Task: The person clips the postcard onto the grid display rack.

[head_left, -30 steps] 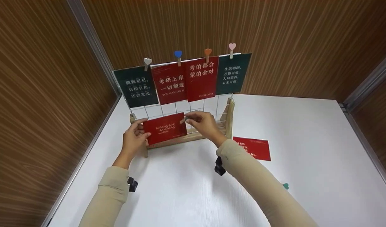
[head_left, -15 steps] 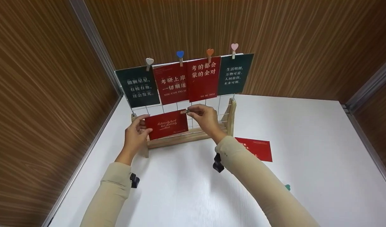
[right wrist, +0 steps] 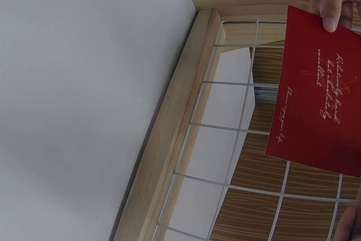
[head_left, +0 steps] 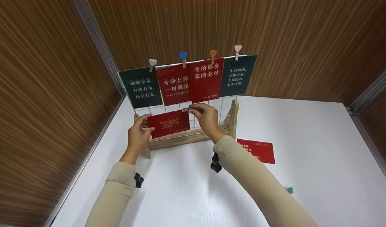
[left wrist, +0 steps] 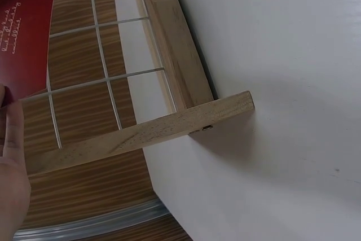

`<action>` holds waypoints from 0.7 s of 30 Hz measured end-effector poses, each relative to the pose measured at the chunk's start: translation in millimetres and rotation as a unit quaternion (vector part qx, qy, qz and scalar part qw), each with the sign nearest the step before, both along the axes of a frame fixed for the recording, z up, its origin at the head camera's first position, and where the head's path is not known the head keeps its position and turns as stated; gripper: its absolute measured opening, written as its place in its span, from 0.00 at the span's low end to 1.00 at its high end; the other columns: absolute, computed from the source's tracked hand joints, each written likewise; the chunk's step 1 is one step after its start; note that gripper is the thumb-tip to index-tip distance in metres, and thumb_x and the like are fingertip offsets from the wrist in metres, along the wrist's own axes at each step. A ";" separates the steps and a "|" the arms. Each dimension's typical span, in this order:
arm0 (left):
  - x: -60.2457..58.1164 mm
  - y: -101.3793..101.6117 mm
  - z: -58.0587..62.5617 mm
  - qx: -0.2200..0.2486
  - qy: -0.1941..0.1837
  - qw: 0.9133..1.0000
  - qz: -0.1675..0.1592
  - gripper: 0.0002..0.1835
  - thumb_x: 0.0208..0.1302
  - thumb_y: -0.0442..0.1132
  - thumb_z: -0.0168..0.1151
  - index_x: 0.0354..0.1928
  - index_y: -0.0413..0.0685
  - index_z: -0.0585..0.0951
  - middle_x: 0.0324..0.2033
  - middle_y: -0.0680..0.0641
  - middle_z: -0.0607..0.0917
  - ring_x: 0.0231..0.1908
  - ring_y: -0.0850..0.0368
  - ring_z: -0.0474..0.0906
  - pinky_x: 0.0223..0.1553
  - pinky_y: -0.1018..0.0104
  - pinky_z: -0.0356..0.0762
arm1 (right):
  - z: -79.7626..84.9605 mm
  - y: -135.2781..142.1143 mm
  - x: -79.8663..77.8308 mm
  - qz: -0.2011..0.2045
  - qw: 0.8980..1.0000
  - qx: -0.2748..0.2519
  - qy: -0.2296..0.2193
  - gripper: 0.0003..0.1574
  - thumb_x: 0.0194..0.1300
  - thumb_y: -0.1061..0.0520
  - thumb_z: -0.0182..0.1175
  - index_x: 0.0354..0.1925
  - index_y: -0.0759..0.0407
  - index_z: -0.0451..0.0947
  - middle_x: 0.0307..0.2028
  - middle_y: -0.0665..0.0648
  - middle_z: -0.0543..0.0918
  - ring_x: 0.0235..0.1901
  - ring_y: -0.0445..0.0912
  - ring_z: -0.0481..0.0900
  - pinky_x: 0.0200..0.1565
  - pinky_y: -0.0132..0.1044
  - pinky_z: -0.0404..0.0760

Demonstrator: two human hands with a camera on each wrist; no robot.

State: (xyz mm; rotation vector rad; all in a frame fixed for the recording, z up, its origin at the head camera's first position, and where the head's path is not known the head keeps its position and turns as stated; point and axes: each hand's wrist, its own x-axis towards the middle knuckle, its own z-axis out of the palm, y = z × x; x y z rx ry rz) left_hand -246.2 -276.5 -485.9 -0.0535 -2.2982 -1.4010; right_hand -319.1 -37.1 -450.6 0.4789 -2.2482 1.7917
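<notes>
In the head view, my left hand (head_left: 138, 134) pinches the left end of a red card (head_left: 169, 124) with pale script, thumb in front. The card is held sideways before the lower part of a white wire grid rack (head_left: 196, 123). My right hand (head_left: 207, 116) pinches a small clothespin (head_left: 185, 109) at the card's top right corner; whether it grips the card and wire cannot be told. In the left wrist view, part of my left hand (left wrist: 11, 179) shows below the card (left wrist: 25, 38). My right hand (right wrist: 348, 224) is mostly out of the right wrist view.
Along the grid's top hang two green cards (head_left: 140, 86) and two red cards (head_left: 207, 80), under heart-topped clothespins (head_left: 183, 58). Wooden feet (head_left: 233, 118) support the rack. Another red card (head_left: 259, 151) and a green heart clothespin (head_left: 289, 190) lie on the white table (head_left: 306, 142).
My left hand has raised the red card a little, nearer the hanging cards. My right hand has moved up with the clothespin, which now lies across the card's upper right corner.
</notes>
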 end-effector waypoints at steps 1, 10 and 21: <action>-0.4 0.6 -0.4 0.000 0.000 1.000 0.003 0.28 0.55 0.22 0.65 0.58 0.46 0.76 0.42 0.42 0.79 0.41 0.51 0.77 0.42 0.66 0.80 | 0.0 -0.6 -0.4 -0.004 1.000 -0.001 0.002 0.10 0.56 0.64 0.67 0.39 0.65 0.85 0.37 0.56 0.86 0.36 0.44 0.83 0.42 0.34 0.81; -2.0 5.9 -3.1 -0.015 0.014 0.999 0.039 0.28 0.55 0.23 0.65 0.59 0.47 0.75 0.44 0.43 0.79 0.42 0.53 0.77 0.42 0.64 0.80 | 3.2 -7.5 0.8 -0.020 1.000 0.014 0.012 0.08 0.57 0.64 0.66 0.37 0.65 0.86 0.35 0.57 0.86 0.36 0.44 0.84 0.41 0.32 0.81; -5.4 14.7 -5.8 -0.019 0.022 0.998 0.060 0.27 0.58 0.24 0.63 0.59 0.48 0.75 0.46 0.43 0.78 0.44 0.53 0.76 0.43 0.62 0.80 | 7.0 -12.2 2.4 -0.025 0.999 0.037 0.010 0.09 0.58 0.64 0.66 0.38 0.65 0.85 0.35 0.55 0.86 0.36 0.43 0.83 0.40 0.31 0.81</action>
